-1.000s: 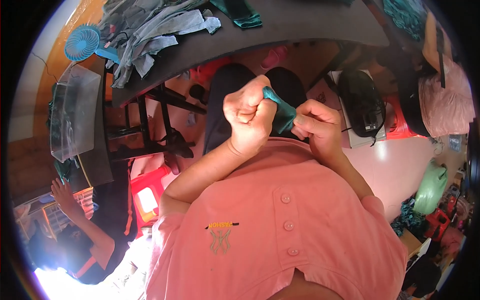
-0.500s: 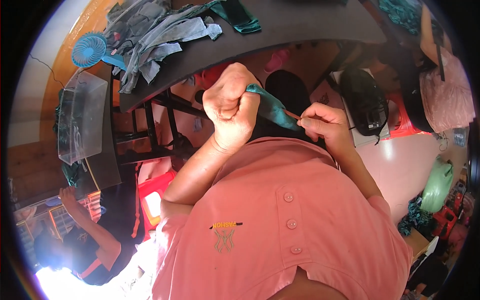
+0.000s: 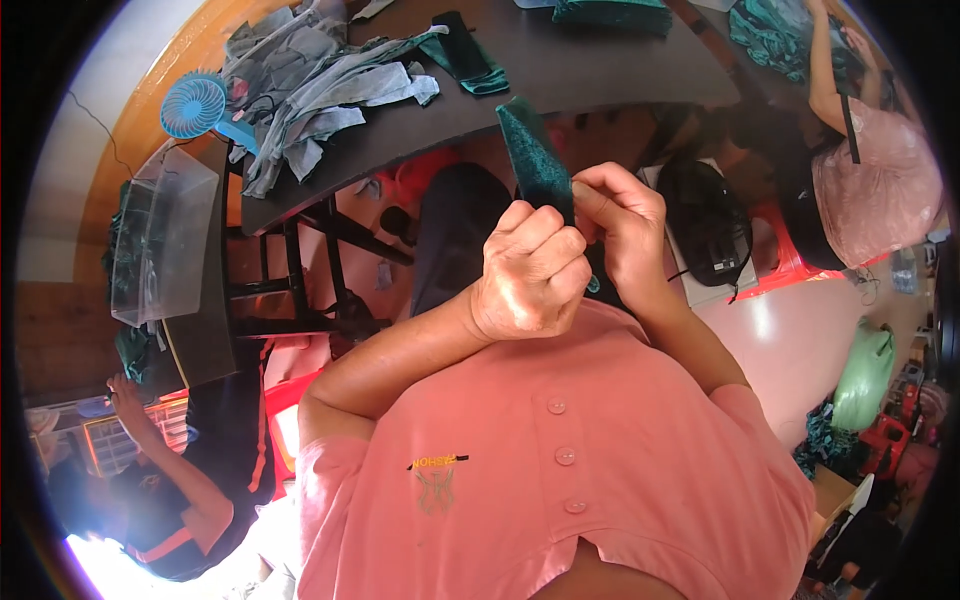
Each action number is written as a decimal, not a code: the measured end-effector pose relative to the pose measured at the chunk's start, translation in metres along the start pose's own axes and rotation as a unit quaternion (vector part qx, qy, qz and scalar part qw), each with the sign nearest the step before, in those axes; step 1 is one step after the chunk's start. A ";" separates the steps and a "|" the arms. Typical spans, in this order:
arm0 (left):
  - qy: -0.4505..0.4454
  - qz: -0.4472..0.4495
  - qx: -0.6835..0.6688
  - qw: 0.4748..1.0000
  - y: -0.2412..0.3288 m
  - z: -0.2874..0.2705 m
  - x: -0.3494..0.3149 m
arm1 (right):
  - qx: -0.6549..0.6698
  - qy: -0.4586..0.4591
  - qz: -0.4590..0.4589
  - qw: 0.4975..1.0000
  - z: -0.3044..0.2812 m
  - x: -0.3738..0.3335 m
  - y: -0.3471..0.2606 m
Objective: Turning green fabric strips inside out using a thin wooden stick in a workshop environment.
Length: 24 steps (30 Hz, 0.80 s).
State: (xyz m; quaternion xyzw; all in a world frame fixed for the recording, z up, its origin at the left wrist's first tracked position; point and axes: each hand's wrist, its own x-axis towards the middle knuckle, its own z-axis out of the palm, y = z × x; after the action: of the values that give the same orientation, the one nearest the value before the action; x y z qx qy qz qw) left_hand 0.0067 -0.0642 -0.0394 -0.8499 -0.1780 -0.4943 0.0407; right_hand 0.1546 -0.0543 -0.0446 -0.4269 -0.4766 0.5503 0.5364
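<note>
gripping one teal fabric strip (image 3: 533,150) between left hand (image 3: 530,280) and right hand (image 3: 625,225).

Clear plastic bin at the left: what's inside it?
The clear plastic bin holds dark green fabric pieces, seen through its wall against the far side. The rest looks bare, but glare and fisheye bending hide the bottom, so a count is not possible.
</note>
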 end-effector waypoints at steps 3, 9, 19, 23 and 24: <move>-0.002 -0.032 -0.003 0.999 -0.005 0.003 -0.007 | 0.004 0.017 -0.084 0.996 0.001 0.003 0.004; 0.104 -0.261 -0.123 0.952 -0.017 -0.024 0.004 | -0.011 0.023 -0.130 0.991 -0.009 -0.003 -0.003; 0.126 -0.422 -0.451 0.776 -0.030 -0.026 0.045 | -0.038 -0.009 -0.164 0.986 -0.005 -0.010 0.002; 0.155 -0.419 -0.454 0.771 -0.021 -0.019 0.045 | -0.017 -0.047 -0.143 0.989 -0.006 -0.014 0.005; 0.163 -0.419 -0.471 0.759 -0.021 -0.017 0.045 | -0.025 -0.045 -0.151 0.987 -0.005 -0.013 0.006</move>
State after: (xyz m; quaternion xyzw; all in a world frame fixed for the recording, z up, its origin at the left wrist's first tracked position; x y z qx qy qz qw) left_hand 0.0053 -0.0376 0.0054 -0.5091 -0.2515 -0.6144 -0.5478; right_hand 0.1595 -0.0668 -0.0518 -0.3381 -0.5724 0.4696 0.5810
